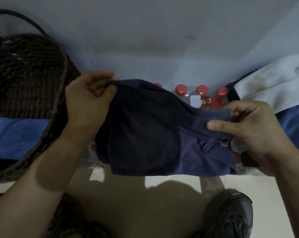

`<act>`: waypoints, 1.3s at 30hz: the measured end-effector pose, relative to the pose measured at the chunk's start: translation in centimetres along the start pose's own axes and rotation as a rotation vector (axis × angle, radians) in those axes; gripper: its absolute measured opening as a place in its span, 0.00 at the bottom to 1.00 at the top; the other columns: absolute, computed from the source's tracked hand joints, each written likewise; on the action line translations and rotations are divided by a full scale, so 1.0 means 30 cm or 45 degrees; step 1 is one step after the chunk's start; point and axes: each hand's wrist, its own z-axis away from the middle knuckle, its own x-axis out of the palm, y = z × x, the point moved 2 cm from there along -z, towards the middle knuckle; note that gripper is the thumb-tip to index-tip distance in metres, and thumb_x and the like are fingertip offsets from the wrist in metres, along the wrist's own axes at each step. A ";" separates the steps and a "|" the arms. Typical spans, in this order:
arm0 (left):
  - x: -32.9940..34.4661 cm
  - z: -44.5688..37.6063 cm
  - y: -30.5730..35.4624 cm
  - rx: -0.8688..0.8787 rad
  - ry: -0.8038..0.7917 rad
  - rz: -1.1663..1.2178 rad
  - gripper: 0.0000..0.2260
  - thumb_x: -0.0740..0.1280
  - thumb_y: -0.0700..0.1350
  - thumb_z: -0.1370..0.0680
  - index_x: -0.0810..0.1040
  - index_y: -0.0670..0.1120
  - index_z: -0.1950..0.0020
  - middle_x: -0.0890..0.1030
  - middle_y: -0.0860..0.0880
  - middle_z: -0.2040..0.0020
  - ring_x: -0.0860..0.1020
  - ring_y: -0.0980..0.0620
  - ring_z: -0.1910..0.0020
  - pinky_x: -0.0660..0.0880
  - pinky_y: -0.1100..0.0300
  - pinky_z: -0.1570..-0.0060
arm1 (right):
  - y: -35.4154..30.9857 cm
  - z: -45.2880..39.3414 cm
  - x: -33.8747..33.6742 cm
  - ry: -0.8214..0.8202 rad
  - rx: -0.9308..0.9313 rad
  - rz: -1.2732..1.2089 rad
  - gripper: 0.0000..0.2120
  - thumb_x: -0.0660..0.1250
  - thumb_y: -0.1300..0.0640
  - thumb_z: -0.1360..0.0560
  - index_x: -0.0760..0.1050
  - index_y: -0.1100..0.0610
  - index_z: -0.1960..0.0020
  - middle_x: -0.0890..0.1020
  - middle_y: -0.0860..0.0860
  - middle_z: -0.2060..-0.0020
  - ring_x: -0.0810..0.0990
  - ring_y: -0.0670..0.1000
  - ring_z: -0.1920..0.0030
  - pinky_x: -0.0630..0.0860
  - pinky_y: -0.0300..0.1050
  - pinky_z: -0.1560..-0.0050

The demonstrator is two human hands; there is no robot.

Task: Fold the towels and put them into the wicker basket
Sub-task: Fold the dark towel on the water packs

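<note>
In the head view, a dark navy towel (145, 127) hangs in the air between both hands, above a pack of red-capped bottles (202, 93). Its held top edge is the long axis, running from upper left down to lower right, and the bulk of the cloth droops toward the floor (128, 206). The left hand (86, 102) pinches the upper-left corner, fingers curled onto the hem. The right hand (248, 131) pinches the lower-right corner between thumb and fingers. The wicker basket (25, 79) stands at the left, with a blue towel (16, 134) folded inside. A white cloth (269, 83) lies at the right. A dark shoe (231, 217) shows below.
</note>
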 end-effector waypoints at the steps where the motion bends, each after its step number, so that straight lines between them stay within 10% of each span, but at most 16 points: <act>1: 0.000 -0.006 -0.008 -0.020 -0.003 -0.029 0.10 0.69 0.34 0.25 0.80 0.45 0.46 0.84 0.49 0.51 0.84 0.56 0.52 0.78 0.67 0.50 | -0.003 0.000 0.000 0.033 0.006 -0.012 0.13 0.78 0.57 0.35 0.82 0.63 0.56 0.83 0.65 0.61 0.81 0.58 0.67 0.81 0.47 0.65; 6: 0.006 -0.036 -0.052 0.040 0.012 -0.483 0.04 0.66 0.43 0.21 0.80 0.49 0.50 0.78 0.60 0.60 0.76 0.73 0.64 0.69 0.81 0.60 | 0.021 -0.054 -0.014 0.309 -0.019 0.296 0.07 0.67 0.57 0.20 0.82 0.57 0.49 0.86 0.54 0.56 0.84 0.51 0.54 0.80 0.50 0.49; 12: 0.073 -0.075 -0.081 -0.138 0.062 -0.386 0.05 0.64 0.48 0.20 0.76 0.47 0.52 0.78 0.58 0.61 0.77 0.64 0.62 0.71 0.76 0.64 | -0.014 -0.103 0.069 0.653 -0.333 0.988 0.15 0.62 0.63 0.23 0.76 0.59 0.38 0.76 0.61 0.42 0.75 0.58 0.46 0.69 0.43 0.44; 24: 0.090 -0.010 0.008 -0.059 0.023 -0.193 0.10 0.67 0.47 0.21 0.74 0.44 0.44 0.82 0.50 0.60 0.80 0.64 0.63 0.73 0.74 0.63 | -0.149 -0.284 0.512 -0.249 -0.574 0.588 0.10 0.66 0.56 0.20 0.79 0.58 0.41 0.83 0.50 0.48 0.81 0.48 0.48 0.74 0.39 0.44; 32: -0.013 0.144 -0.023 -0.210 -0.067 -0.284 0.11 0.75 0.45 0.28 0.73 0.50 0.51 0.79 0.59 0.62 0.78 0.69 0.62 0.72 0.75 0.66 | -0.154 -0.467 0.572 -0.260 -0.259 0.619 0.07 0.69 0.52 0.23 0.72 0.51 0.56 0.75 0.41 0.64 0.72 0.39 0.65 0.67 0.27 0.68; 39: -0.096 0.300 -0.051 -0.436 -0.195 -0.346 0.14 0.75 0.54 0.34 0.74 0.56 0.53 0.82 0.55 0.56 0.81 0.58 0.57 0.80 0.56 0.61 | -0.060 -0.422 0.635 -0.013 -0.278 0.496 0.06 0.67 0.53 0.22 0.71 0.53 0.54 0.73 0.40 0.64 0.71 0.44 0.62 0.65 0.34 0.65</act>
